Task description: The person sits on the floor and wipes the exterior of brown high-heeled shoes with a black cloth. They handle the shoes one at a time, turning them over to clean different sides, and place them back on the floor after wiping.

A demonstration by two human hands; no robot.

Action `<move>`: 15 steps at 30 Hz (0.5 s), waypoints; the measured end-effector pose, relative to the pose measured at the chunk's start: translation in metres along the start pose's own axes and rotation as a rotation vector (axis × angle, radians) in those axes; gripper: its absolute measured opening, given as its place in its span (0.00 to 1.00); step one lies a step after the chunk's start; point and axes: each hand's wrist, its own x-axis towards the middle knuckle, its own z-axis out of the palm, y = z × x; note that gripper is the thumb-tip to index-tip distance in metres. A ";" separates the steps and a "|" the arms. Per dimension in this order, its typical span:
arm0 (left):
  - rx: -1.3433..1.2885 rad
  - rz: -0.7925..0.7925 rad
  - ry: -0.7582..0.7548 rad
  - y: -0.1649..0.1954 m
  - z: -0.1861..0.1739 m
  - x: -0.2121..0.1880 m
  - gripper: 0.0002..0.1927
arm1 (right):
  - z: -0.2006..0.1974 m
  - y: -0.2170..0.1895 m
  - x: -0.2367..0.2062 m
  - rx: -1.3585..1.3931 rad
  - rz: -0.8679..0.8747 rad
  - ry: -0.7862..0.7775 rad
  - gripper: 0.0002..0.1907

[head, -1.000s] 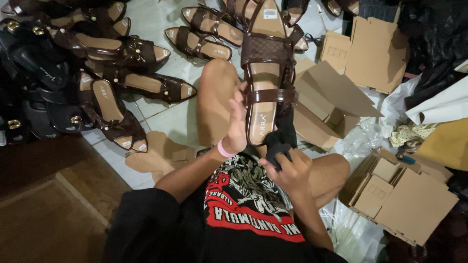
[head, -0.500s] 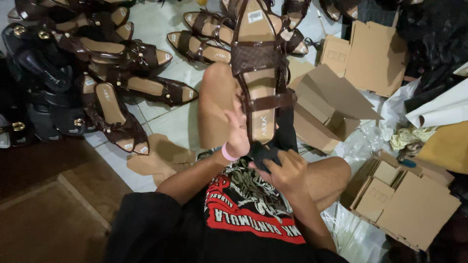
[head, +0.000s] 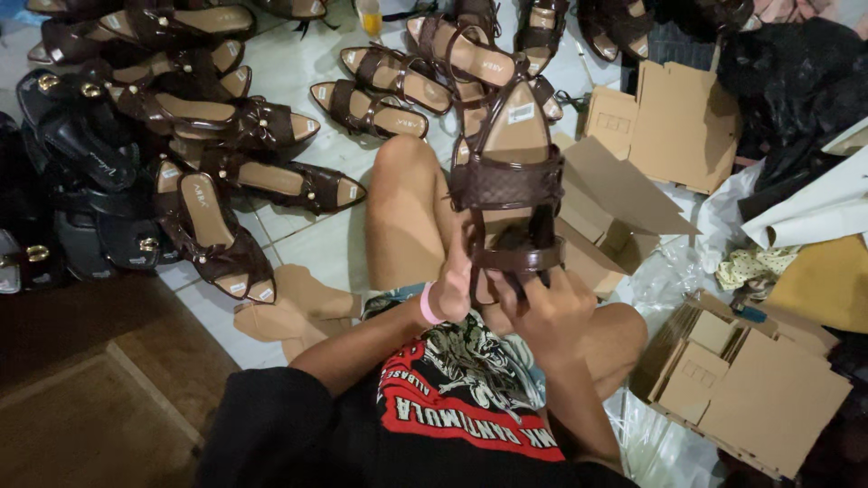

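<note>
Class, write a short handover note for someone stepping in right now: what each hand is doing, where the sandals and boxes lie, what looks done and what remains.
Left hand: grips the heel end of the brown sandal, held upright over the lap.
Right hand: fingers on the sandal's ankle strap.
More brown sandals lie on the tiled floor ahead and left.
Flat cardboard boxes are stacked at right.
Done: cannot tell.
Left: the strap is in hand; none of the sandals in view is boxed.

Glossy brown sandal (head: 508, 185) (woven-textured strap), matt cardboard boxes (head: 755, 398).
</note>
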 end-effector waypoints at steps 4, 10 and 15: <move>0.185 -0.029 -0.056 0.021 -0.013 0.006 0.58 | 0.006 0.002 -0.011 0.070 -0.117 0.001 0.15; 0.284 0.009 -0.136 0.051 -0.033 0.023 0.65 | 0.027 0.057 -0.058 0.396 -0.281 0.122 0.16; 0.167 -0.201 -0.107 0.063 -0.006 0.021 0.39 | 0.025 0.089 -0.081 0.414 0.023 0.417 0.23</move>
